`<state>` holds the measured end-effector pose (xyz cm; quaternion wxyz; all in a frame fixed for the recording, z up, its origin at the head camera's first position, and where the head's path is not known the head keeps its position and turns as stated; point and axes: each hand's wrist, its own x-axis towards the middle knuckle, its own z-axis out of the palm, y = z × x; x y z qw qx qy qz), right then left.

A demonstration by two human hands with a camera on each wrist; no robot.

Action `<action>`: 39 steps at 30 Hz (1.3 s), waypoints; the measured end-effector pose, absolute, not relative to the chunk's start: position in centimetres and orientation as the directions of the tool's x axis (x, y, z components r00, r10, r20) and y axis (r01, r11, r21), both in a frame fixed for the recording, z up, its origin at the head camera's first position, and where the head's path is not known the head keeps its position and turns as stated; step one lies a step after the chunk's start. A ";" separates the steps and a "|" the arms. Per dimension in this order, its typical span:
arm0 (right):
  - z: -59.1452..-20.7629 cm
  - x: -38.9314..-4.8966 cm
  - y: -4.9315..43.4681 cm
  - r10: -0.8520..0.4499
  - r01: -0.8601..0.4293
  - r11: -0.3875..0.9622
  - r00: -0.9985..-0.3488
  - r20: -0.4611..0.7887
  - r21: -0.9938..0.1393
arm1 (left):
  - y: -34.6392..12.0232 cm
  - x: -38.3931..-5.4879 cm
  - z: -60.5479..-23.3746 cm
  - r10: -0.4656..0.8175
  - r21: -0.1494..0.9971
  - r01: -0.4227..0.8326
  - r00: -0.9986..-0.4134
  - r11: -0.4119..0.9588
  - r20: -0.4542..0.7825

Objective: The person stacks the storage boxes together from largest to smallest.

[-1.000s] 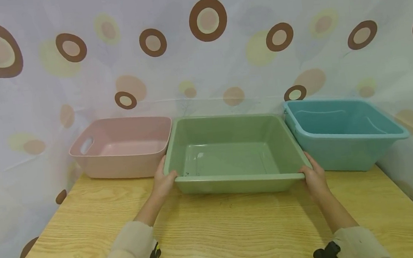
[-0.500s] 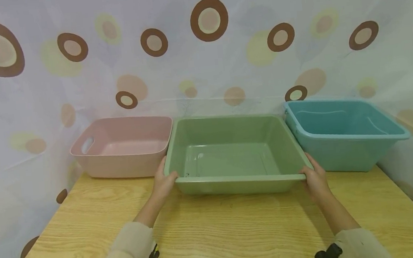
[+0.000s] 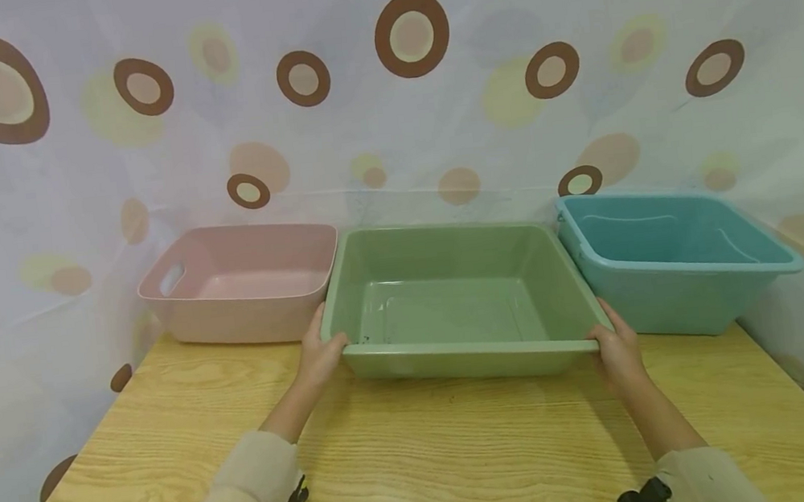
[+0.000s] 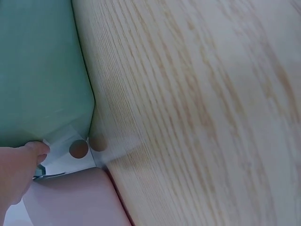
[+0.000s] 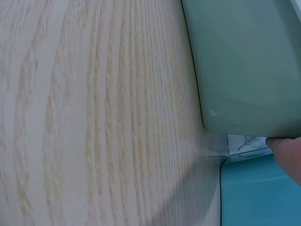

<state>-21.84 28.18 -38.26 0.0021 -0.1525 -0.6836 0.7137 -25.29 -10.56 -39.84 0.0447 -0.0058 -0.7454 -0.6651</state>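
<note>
A green plastic basin (image 3: pixel 451 311) sits on the wooden table between two other tubs. At its near left corner my left hand (image 3: pixel 319 354) grips the rim, thumb over the top edge and fingers down the outer side. My right hand (image 3: pixel 616 343) holds the near right corner in the same way. The basin's inside shows only a few small dark marks near the left corner. In the left wrist view, fingertips (image 4: pixel 40 148) touch the underside of the basin's rim; in the right wrist view, a fingertip (image 5: pixel 277 143) lies against its side.
To the left stands a pink tub (image 3: pixel 248 318) with a handle slot, close against the basin. On the right is a blue tub (image 3: pixel 675 289), also close by. A patterned curtain (image 3: pixel 354 126) hangs behind. Bare wood table (image 3: pixel 451 456) stretches in front.
Both hands keep their hold on the green basin, which stays in place. The whole head view shifts very slightly.
</note>
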 end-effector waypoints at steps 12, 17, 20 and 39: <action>-38.2 -21.6 28.1 0.230 0.201 -0.097 -0.948 -0.219 -0.975 | -10.5 -25.1 -39.9 -0.048 0.993 0.078 -0.995 0.092 0.083; -38.3 -21.4 28.0 0.230 0.201 -0.105 -0.948 -0.220 -0.974 | -10.6 -25.0 -39.9 -0.058 0.993 0.068 -0.996 0.099 0.074; -38.3 -21.3 28.0 0.229 0.206 -0.114 -0.947 -0.227 -0.972 | -10.6 -24.9 -39.9 -0.057 0.992 0.062 -0.996 0.107 0.069; -37.8 -20.5 28.0 0.201 0.214 -0.100 -0.952 -0.230 -0.972 | -10.4 -24.3 -39.7 -0.044 0.995 0.048 -0.998 0.089 0.052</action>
